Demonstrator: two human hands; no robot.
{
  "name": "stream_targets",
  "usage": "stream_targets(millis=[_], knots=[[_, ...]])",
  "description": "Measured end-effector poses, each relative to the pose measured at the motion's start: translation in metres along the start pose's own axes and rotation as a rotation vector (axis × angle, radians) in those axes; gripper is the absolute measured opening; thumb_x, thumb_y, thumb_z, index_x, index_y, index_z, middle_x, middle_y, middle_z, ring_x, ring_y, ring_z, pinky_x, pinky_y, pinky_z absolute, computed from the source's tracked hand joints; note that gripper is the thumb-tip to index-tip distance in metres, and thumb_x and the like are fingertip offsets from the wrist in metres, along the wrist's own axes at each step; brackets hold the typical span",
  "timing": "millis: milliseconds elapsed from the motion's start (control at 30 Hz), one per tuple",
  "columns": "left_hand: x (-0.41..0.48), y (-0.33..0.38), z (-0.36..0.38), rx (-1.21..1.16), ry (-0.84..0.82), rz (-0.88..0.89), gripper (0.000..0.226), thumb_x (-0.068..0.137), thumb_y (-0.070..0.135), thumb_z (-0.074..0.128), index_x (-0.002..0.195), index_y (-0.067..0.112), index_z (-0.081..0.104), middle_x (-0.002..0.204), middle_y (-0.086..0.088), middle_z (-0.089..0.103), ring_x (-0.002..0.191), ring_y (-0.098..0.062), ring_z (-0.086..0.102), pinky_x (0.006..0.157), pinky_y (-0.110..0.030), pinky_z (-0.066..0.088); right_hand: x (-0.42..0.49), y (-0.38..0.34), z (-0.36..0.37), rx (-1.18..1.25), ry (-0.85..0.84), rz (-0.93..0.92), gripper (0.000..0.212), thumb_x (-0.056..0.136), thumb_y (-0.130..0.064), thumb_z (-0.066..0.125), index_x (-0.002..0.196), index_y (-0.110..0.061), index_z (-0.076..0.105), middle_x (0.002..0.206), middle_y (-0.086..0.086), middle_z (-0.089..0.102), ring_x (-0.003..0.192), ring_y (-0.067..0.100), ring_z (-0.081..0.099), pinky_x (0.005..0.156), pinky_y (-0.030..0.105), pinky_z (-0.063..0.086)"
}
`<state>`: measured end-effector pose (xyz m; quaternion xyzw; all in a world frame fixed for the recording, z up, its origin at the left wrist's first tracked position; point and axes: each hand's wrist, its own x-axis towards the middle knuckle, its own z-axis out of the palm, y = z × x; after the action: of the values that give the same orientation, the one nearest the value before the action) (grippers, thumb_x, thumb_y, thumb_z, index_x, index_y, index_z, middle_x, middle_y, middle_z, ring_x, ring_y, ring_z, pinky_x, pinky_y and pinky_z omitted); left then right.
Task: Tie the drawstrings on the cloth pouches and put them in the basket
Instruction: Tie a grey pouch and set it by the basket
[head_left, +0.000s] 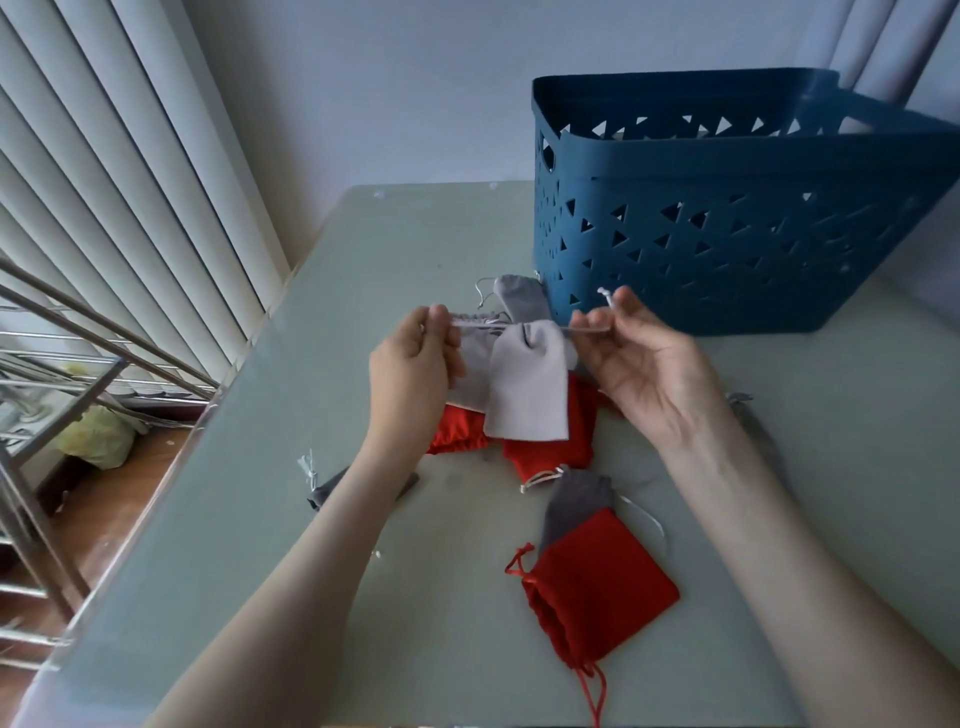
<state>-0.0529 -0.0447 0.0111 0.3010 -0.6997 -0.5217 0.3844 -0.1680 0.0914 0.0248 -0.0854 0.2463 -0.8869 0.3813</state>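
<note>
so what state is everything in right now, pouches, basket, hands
light grey cloth pouch, hanging in the air, mouth end up
left hand, pinching the left drawstring
right hand, pinching the right drawstring
blue plastic basket with triangular holes, upright on the table, inside hidden
red cloth pouch nearest the camera, lying flat, over a dark grey cloth pouch
</note>
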Motion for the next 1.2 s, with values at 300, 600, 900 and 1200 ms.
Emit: stream_targets(millis=[300, 600, 900, 1200], knots=[[-0.014, 0.026, 0.006, 0.225, -0.051, 0.246, 0.048, 0.098, 0.028, 0.045, 0.059, 0.000, 0.045, 0.045, -0.017, 0.045, 0.043, -0.017, 0.039, 0.052, -0.028, 0.036, -0.009, 0.008, 0.003, -1.092, -0.216, -0.185, 0.011, 0.091, -0.025, 0.056, 0.101, -0.025, 0.060, 0.091, -0.005, 0.063, 0.062, 0.000, 0.052, 0.058, 0.012, 0.040], [-0.013, 0.028, -0.003, -0.295, -0.374, 0.103, 0.016, 0.099, 0.011, 0.046, 0.084, 0.013, 0.050, 0.058, -0.001, 0.058, 0.041, -0.013, 0.037, 0.042, -0.020, 0.030, -0.014, 0.029, 0.009, -1.088, -0.333, -0.148, 0.011, 0.088, -0.006, 0.063, 0.085, -0.017, 0.065, 0.078, -0.001, 0.064, 0.078, 0.008, 0.058, 0.073, 0.020, 0.046], [-0.014, 0.023, 0.001, -0.294, -0.336, 0.051, 0.011, 0.096, 0.006, 0.050, 0.091, 0.001, 0.059, 0.062, 0.004, 0.066, 0.056, -0.007, 0.055, 0.058, -0.017, 0.046, -0.016, 0.024, 0.007, -0.986, -0.264, -0.155, 0.015, 0.092, 0.002, 0.052, 0.084, -0.010, 0.058, 0.065, -0.011, 0.059, 0.054, -0.006, 0.051, 0.052, 0.005, 0.036], [-0.014, 0.010, 0.011, 0.040, -0.276, 0.138, 0.019, 0.091, 0.023, 0.061, 0.076, 0.013, 0.058, 0.065, 0.012, 0.061, 0.063, -0.003, 0.056, 0.064, -0.021, 0.045, -0.010, 0.033, 0.003, -0.767, -0.183, -0.135, 0.017, 0.092, 0.001, 0.052, 0.089, -0.015, 0.058, 0.072, -0.005, 0.064, 0.072, 0.007, 0.058, 0.073, 0.020, 0.047]])
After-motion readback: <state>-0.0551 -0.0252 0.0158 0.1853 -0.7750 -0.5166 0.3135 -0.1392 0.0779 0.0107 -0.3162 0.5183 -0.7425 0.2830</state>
